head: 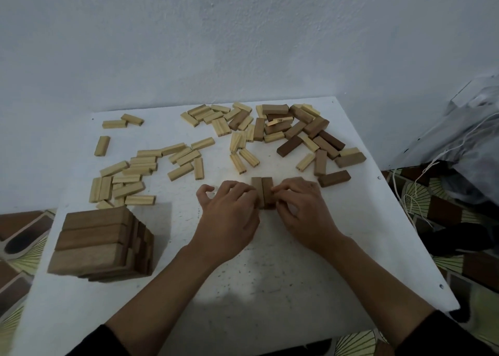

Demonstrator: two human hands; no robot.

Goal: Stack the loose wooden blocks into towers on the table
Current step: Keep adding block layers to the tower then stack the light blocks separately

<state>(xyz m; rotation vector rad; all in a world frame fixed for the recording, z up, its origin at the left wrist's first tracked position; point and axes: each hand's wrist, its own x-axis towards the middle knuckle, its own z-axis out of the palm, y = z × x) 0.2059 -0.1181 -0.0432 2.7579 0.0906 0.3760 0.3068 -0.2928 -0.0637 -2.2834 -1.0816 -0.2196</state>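
Fingers of the left hand [229, 215] and right hand [299, 207] press from either side against a pair of brown blocks [264, 192] lying side by side on the white counter [270, 274], their long sides touching. The left hand's fingertips meet the pair's left flank, with the thumb curled free to the left; the right hand pinches the pair's right edge with thumb and forefinger. Dark sleeves [445, 336] show at the bottom edge.

Just beyond the right hand lies a single brown block [334, 178]. Farther back on the right is a jumbled heap of brown blocks [302, 129] mixed with pale ones. A scatter of pale blocks [140, 172] covers the left and middle of the counter, some touching, some apart.

Near the left front corner stands a finished tower [102, 243] of brown blocks, three laid side by side on top, layers crossing below.

Beside the counter on the right sits a crumpled grey bag [464, 139] with white string [410, 193] trailing over a patterned floor [432, 215].
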